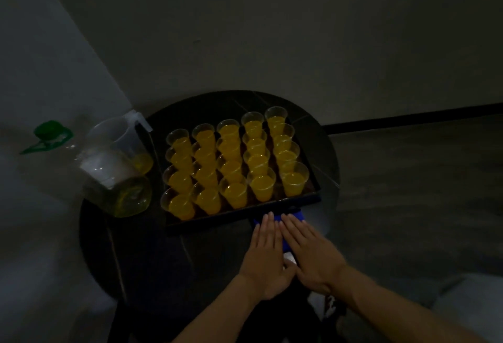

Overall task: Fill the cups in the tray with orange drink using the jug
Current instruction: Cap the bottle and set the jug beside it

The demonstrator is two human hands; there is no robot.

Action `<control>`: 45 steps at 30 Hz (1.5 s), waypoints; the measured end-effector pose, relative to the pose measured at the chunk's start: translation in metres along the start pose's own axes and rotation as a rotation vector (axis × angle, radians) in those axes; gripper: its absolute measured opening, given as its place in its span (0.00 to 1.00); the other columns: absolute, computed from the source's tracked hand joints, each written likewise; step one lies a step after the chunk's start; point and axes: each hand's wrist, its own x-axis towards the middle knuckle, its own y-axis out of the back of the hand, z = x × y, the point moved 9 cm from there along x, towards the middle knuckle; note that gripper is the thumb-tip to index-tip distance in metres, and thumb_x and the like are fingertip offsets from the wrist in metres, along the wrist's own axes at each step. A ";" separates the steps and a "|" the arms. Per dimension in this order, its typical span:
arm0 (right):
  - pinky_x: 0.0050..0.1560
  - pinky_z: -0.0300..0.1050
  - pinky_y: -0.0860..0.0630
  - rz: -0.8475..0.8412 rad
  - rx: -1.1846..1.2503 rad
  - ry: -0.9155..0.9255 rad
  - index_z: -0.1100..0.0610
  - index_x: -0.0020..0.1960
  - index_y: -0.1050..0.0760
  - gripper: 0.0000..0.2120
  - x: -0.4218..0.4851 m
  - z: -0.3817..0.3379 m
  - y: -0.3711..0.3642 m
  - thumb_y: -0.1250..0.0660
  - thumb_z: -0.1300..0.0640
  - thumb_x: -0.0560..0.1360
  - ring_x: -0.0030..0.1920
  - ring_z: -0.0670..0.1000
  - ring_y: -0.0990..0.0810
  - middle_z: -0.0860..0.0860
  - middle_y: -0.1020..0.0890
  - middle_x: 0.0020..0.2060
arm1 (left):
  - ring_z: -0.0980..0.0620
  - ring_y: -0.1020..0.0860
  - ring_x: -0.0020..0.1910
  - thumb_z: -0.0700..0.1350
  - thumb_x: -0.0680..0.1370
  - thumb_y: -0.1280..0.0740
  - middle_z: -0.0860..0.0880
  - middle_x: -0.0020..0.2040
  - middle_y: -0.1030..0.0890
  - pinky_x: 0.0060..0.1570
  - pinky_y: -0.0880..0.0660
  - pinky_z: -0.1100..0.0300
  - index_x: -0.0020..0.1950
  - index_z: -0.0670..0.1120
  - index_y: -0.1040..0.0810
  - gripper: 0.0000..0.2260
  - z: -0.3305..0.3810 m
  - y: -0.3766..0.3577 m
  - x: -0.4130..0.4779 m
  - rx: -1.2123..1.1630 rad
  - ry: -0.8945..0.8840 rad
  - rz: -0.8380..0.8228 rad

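Clear plastic cups (234, 168) are standing in tight rows in a dark tray (242, 213), every visible one showing orange drink, so the filling is judged essentially done. The cups are reading as thin-walled and light, likely to buckle if squeezed and to slop if the tray is jolted; the safer hold would be the tray's rim on two opposite sides rather than any single cup. The jug (121, 149) is sitting just left of the tray on the round dark bench (324, 152), clear-walled, a little orange liquid pooling at its bottom, so it is probably light now; its handle is not clearly made out in the dim light, and the body looks smooth and possibly slick. A large clear bottle (119, 193) with yellowish liquid low in it is overlapping the jug on the near side, and a green cap (50, 129) is showing further left. The left hand (265, 255) and right hand (313, 255) are lying flat, fingers extended, side by side and nearly touching, gripping nothing, resting over a blue object (285, 233) just in front of the tray's near edge. The room is dark; finer detail is not readable.
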 end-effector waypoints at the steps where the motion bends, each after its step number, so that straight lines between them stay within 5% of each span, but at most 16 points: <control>1: 0.71 0.50 0.45 -0.004 -0.007 -0.004 0.60 0.75 0.32 0.34 -0.003 0.009 0.001 0.42 0.40 0.77 0.74 0.55 0.31 0.57 0.30 0.74 | 0.41 0.72 0.78 0.61 0.80 0.51 0.40 0.76 0.72 0.75 0.72 0.51 0.77 0.40 0.69 0.39 0.009 0.003 0.005 -0.003 -0.011 0.025; 11: 0.71 0.53 0.44 -0.020 -0.035 -0.170 0.64 0.76 0.36 0.35 -0.047 0.051 0.000 0.46 0.42 0.78 0.76 0.59 0.37 0.61 0.36 0.76 | 0.46 0.71 0.78 0.59 0.78 0.46 0.41 0.80 0.68 0.78 0.67 0.48 0.81 0.41 0.65 0.42 0.066 0.003 0.031 -0.063 -0.179 -0.018; 16: 0.70 0.56 0.42 -0.023 -0.006 -0.247 0.66 0.75 0.36 0.36 -0.059 0.020 -0.008 0.60 0.41 0.82 0.76 0.62 0.37 0.63 0.37 0.76 | 0.48 0.73 0.78 0.60 0.78 0.46 0.42 0.80 0.70 0.79 0.66 0.49 0.80 0.42 0.67 0.42 0.058 0.001 0.001 -0.037 -0.269 -0.055; 21: 0.71 0.54 0.44 -0.072 0.013 -0.260 0.64 0.77 0.39 0.38 -0.058 -0.020 -0.020 0.51 0.36 0.80 0.78 0.60 0.40 0.61 0.40 0.78 | 0.50 0.73 0.78 0.63 0.77 0.47 0.43 0.80 0.70 0.79 0.63 0.47 0.81 0.42 0.66 0.44 0.030 -0.003 -0.034 -0.047 -0.308 -0.046; 29: 0.69 0.53 0.42 -0.083 0.127 -0.124 0.65 0.73 0.31 0.44 -0.017 -0.123 -0.014 0.40 0.31 0.72 0.75 0.57 0.39 0.61 0.31 0.74 | 0.49 0.73 0.78 0.66 0.72 0.43 0.42 0.80 0.70 0.78 0.65 0.52 0.80 0.39 0.65 0.51 -0.058 -0.005 -0.105 -0.007 -0.230 -0.015; 34: 0.69 0.55 0.41 -0.150 0.215 0.035 0.65 0.73 0.32 0.47 0.035 -0.213 -0.023 0.40 0.29 0.70 0.76 0.59 0.40 0.62 0.31 0.73 | 0.39 0.56 0.81 0.75 0.68 0.40 0.37 0.82 0.55 0.76 0.55 0.49 0.81 0.36 0.53 0.57 -0.147 -0.014 -0.156 0.085 -0.058 0.005; 36: 0.73 0.55 0.45 -0.203 0.256 0.090 0.65 0.76 0.40 0.49 0.057 -0.246 -0.022 0.43 0.28 0.71 0.79 0.59 0.47 0.63 0.37 0.76 | 0.37 0.50 0.81 0.79 0.68 0.42 0.35 0.82 0.50 0.75 0.50 0.48 0.81 0.35 0.48 0.58 -0.180 -0.017 -0.174 0.099 0.009 0.003; 38: 0.78 0.53 0.61 -0.208 0.149 0.201 0.63 0.78 0.62 0.50 0.077 -0.277 -0.017 0.49 0.28 0.74 0.78 0.58 0.68 0.62 0.60 0.78 | 0.38 0.46 0.81 0.79 0.67 0.42 0.35 0.81 0.45 0.74 0.47 0.48 0.80 0.34 0.43 0.58 -0.208 -0.018 -0.188 0.078 0.084 0.000; 40: 0.75 0.52 0.71 -0.297 0.118 0.268 0.60 0.73 0.75 0.49 0.089 -0.302 -0.018 0.52 0.29 0.76 0.73 0.56 0.77 0.58 0.72 0.74 | 0.37 0.43 0.80 0.79 0.67 0.42 0.35 0.80 0.43 0.73 0.46 0.48 0.79 0.34 0.41 0.58 -0.234 -0.021 -0.201 0.071 0.159 0.002; 45: 0.75 0.52 0.71 -0.334 0.114 0.327 0.59 0.74 0.75 0.48 0.094 -0.326 -0.024 0.51 0.30 0.76 0.75 0.55 0.76 0.56 0.72 0.74 | 0.35 0.44 0.79 0.82 0.68 0.46 0.34 0.80 0.46 0.74 0.48 0.46 0.79 0.33 0.43 0.60 -0.252 -0.035 -0.220 0.035 0.239 0.046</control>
